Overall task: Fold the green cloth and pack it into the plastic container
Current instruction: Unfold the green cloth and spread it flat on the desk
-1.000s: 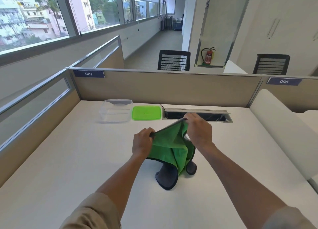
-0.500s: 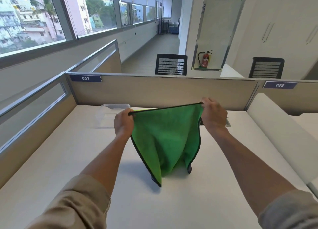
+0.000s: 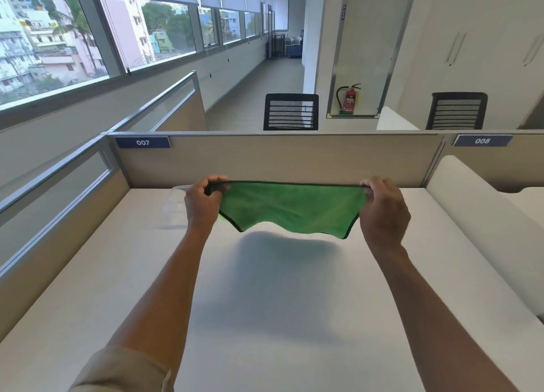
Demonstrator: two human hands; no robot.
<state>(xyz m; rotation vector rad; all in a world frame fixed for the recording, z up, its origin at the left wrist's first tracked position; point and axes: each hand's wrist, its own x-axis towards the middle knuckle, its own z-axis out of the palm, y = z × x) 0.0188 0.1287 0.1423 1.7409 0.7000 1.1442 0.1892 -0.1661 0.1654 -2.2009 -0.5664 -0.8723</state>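
The green cloth [image 3: 290, 207] with a dark hem hangs spread wide in the air above the white desk [image 3: 265, 303], its top edge pulled taut. My left hand [image 3: 203, 203] pinches the cloth's top left corner and my right hand [image 3: 382, 212] pinches the top right corner. The clear plastic container [image 3: 175, 207] stands at the back left of the desk, mostly hidden behind my left hand. Its green lid is hidden behind the cloth.
Beige partition panels [image 3: 279, 162] close the desk at the back and left, labelled 007 and 008. A rounded white divider [image 3: 485, 229] runs along the right side. Two black chairs [image 3: 290, 112] stand beyond the partition.
Both hands have moved apart and lifted the cloth off the desk. The cloth went from a bunched heap to a flat, wide spread held in the air.
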